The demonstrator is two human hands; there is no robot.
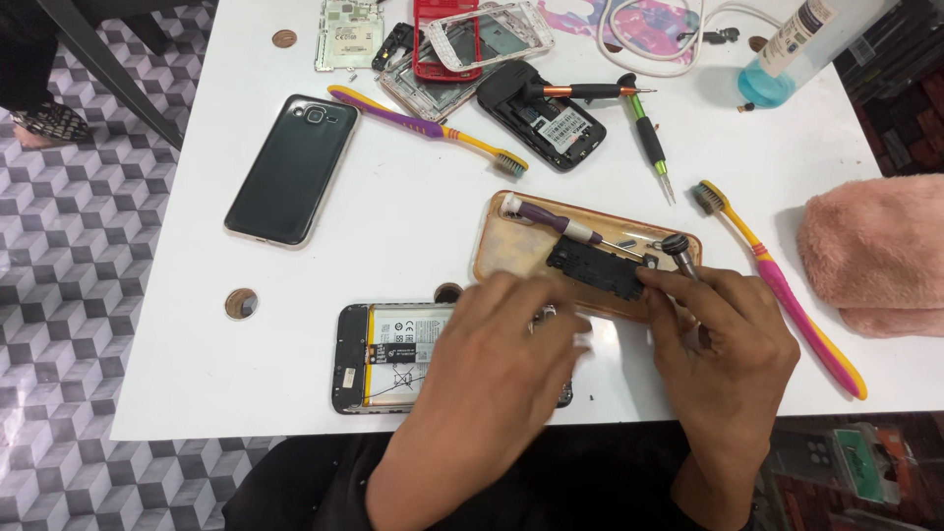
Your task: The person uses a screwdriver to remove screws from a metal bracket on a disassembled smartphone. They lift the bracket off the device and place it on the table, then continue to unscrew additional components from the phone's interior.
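Hands (610,344) crowd opened phone (393,359) near table (246,393) edge.

Both forearms reached up from the bottom edge, side by side. The left hand (501,339) lay palm down, fingers spread forward and blurred. The right hand (723,339) was curled, its fingertips pinched together

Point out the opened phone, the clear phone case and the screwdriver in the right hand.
opened phone (393,356), head view, exposed battery.
clear phone case (511,246), head view, bare left end.
screwdriver (678,251), head view, round cap.
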